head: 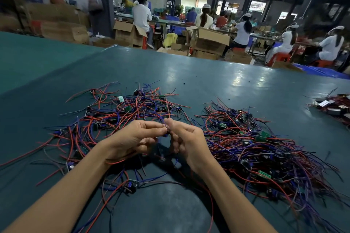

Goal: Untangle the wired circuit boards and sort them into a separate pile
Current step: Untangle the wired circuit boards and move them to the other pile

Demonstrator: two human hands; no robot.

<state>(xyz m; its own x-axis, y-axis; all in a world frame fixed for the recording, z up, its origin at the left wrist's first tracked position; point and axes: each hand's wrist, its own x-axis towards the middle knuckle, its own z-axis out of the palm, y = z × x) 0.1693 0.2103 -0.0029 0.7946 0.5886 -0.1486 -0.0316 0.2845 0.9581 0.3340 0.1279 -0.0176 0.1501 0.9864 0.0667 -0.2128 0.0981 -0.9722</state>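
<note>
both bare hands meet just above a dark green table (236, 89), fingertips almost touching. the left hand (135, 138) has its fingers curled in, thumb and forefinger pinched on a small blue part of a wired board (166, 133) held between the two hands. the right hand (186, 141) is curled the same way, its thumb and forefinger closed on a blue wire (164, 122) that rises from that same piece. a thin red wire (115, 161) loops under the left wrist. behind and to the left of the hands lies a loose tangle (121, 111) of red, blue and black wires with little green boards scattered in it, spread wide across the table. to the right, just beside the right forearm, sits a second pile (265, 149), denser, its wires lying more or less in one direction and fanning toward the near right edge, with several green boards showing on top. one more wired board (130, 187) lies on the table between the two forearms. far right, well apart from both heaps, is a small cluster of dark boxy parts (333, 108). beyond the table, people in white caps sit at benches among cardboard boxes (210, 41).
</note>
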